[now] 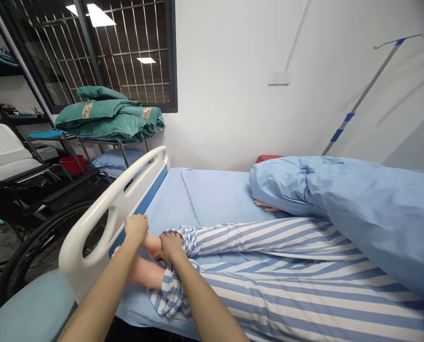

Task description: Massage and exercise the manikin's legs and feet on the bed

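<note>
A figure in blue-and-white striped trousers (250, 237) lies on the bed, its smooth pink feet toward the footboard; it looks like a manikin. My left hand (136, 227) is closed around the front of the far foot (152, 243), its fingers partly hidden. My right hand (171, 248) wraps round the ankle of that same leg, by the bunched trouser cuff. Nearer to me, the other foot (146, 273) lies on the sheet, partly covered by my left forearm. A light blue quilt (347, 209) covers the upper legs and body, and some fingers (268, 206) show from under it.
The white footboard (90, 218) stands just left of the feet. Beyond it are a wheelchair (37, 237) and folded green bedding (108, 116) on a chair. An IV pole (361, 92) leans at the right, against the white wall. A blue stool seat (32, 308) is at lower left.
</note>
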### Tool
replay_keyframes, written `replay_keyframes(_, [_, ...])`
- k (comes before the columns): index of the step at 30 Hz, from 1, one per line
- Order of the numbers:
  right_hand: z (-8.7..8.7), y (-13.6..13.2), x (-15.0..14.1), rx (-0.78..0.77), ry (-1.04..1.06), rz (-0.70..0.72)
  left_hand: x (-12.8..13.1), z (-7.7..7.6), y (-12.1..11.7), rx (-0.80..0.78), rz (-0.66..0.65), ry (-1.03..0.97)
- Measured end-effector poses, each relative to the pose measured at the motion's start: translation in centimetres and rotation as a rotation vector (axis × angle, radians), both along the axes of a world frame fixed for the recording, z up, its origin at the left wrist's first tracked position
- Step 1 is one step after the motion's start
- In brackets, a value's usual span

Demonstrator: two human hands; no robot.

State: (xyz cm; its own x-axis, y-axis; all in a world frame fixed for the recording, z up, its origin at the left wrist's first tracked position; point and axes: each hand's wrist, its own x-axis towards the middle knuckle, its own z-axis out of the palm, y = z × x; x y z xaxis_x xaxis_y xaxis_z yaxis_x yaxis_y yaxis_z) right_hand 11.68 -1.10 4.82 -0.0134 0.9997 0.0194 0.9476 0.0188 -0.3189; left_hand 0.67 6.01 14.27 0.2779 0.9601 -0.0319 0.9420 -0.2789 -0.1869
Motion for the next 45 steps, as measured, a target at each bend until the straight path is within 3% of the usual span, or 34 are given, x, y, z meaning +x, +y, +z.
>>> replay_keyframes(7, [-0.9,0.1,0.1,0.053,-0.004,0.004,-0.5,-2.2,-1.0,0.277,0.126,-0.172])
replay_keyframes(11, [-0.9,0.1,0.1,0.041,-0.022,0.006,-0.9,-2.6,-1.7,0.325,0.138,-0.235])
replay_keyframes(16, [0.1,-0.4,-0.2,0.017,-0.021,0.011,-1.9,-1.3,-3.0,0.196,-0.033,-0.066])
replay_keyframes(24, [0.6,-1.4,-0.3,0.039,-0.021,0.029,-1.2,1.0,-2.5,0.036,-0.057,0.067])
replay_keyframes(32, [-0.5,-1.1,-0.1,0.081,-0.019,0.026,0.9,0.3,-1.5,-0.104,0.013,0.141])
replay_keyframes(37, [-0.6,-1.6,-0.1,0.151,-0.02,0.001,0.7,0.2,-1.1,-0.007,-0.074,0.055])
replay_keyframes(45, [-0.9,-1.3,0.0,0.153,-0.027,0.007,0.3,0.0,0.2,0.039,-0.037,-0.023])
